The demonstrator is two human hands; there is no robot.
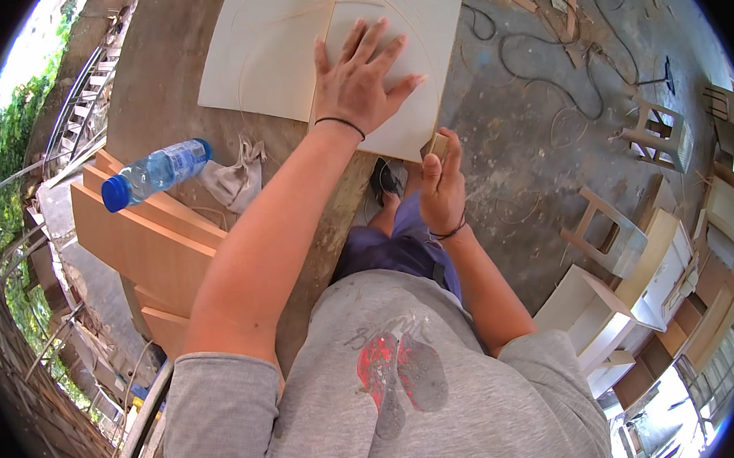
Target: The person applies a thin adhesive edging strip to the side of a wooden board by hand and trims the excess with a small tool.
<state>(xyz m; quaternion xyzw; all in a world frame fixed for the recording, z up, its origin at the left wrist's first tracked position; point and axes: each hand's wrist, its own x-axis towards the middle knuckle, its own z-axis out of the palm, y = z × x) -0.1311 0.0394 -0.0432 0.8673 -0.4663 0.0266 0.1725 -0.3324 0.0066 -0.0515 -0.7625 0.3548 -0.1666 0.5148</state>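
Note:
My left hand [356, 79] lies flat with fingers spread on a white panel [408, 125]. This panel meets a second white panel [263, 69] along a pale seam, and both rest on a brown worktop [166, 62]. A thin, pale strip curves across the two panels. At the near right corner of the first panel, my right hand [445, 188] grips a small brownish block [438, 145] between thumb and fingers. The block is close against the panel's edge; whether it touches I cannot tell.
Left of my left forearm, a blue-capped plastic bottle [160, 174] lies near a crumpled grey cloth [236, 177]. Wood-coloured boards [141, 234] are stacked below it. A dark cable [556, 85] winds over the floor at right, with stool-like frames [659, 134] and white cabinets [582, 316] beyond.

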